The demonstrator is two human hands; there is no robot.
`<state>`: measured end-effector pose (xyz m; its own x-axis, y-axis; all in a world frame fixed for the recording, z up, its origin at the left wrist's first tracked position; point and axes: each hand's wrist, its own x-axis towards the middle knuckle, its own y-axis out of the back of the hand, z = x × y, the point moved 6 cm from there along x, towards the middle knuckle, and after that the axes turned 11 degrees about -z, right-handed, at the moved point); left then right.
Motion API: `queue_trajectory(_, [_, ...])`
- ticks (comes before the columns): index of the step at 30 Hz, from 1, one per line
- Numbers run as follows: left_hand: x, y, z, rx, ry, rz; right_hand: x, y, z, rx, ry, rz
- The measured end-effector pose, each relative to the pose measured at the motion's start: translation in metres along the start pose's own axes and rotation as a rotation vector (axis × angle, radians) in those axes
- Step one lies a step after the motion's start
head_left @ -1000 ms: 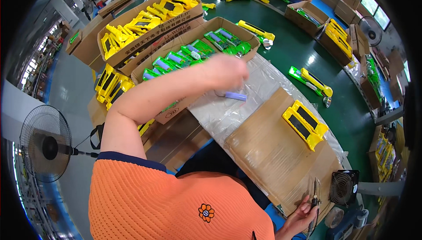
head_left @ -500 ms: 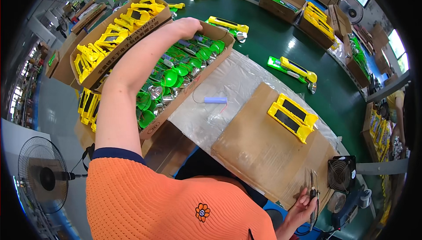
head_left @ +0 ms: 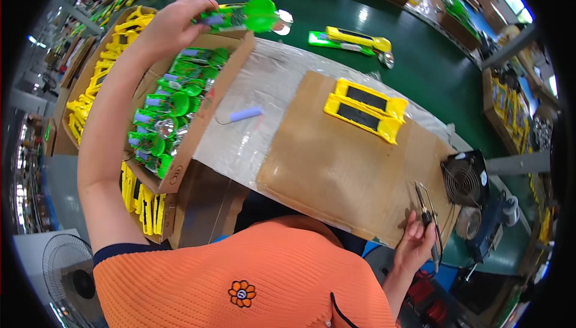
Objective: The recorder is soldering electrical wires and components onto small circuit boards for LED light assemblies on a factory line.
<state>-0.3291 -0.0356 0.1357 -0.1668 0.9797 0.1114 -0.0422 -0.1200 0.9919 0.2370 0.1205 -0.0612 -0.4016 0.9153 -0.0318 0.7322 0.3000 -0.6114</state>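
Over the far end of an open carton (head_left: 210, 107), my left hand (head_left: 174, 23) grips a green flashlight half (head_left: 260, 15) with a purple battery cell and a silvery reflector end. Rows of similar green halves (head_left: 180, 103) with purple cells and wires lie in that carton. My right hand (head_left: 415, 245) is closed around a soldering iron (head_left: 427, 219), its tip pointing away over the cardboard sheet (head_left: 318, 160). On the sheet's far part lie two yellow flashlight shells (head_left: 366, 111) with dark panels, side by side. A loose purple battery cell (head_left: 246, 114) with thin leads rests left of the sheet.
A small black fan (head_left: 465, 178) stands at the right, near a solder roll (head_left: 468, 223) and a blue soldering station (head_left: 487, 238). One yellow-and-green flashlight (head_left: 354, 41) lies on the green bench. Cartons of yellow shells (head_left: 99, 76) stand at the left.
My left hand has come up from inside the carton with a green flashlight half. The view has shifted; my right hand still holds the soldering iron near the sheet's edge.
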Motion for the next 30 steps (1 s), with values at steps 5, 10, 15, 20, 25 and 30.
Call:
queue_trajectory(5, [0.000, -0.077, 0.182, -0.058, -0.281, -0.277, -0.001, -0.002, -0.005, 0.026, 0.005, 0.012])
queue_trajectory(10, [0.016, -0.125, 0.249, -0.089, -0.337, -0.589, -0.009, 0.010, -0.003, 0.078, 0.041, 0.033])
queue_trajectory(15, [0.075, -0.111, 0.239, -0.334, -0.202, -0.382, -0.005, -0.003, 0.000, 0.079, 0.068, -0.024])
queue_trajectory(20, [0.096, -0.193, 0.225, -0.174, -0.257, -0.189, -0.006, -0.001, -0.003, 0.119, 0.062, -0.016])
queue_trajectory(25, [0.066, -0.165, 0.263, -0.297, -0.432, -0.221, -0.005, 0.001, -0.009, 0.128, 0.066, 0.004])
queue_trajectory(30, [0.021, -0.129, 0.249, -0.238, -0.333, -0.266, -0.007, 0.000, -0.012, 0.150, 0.034, -0.140])
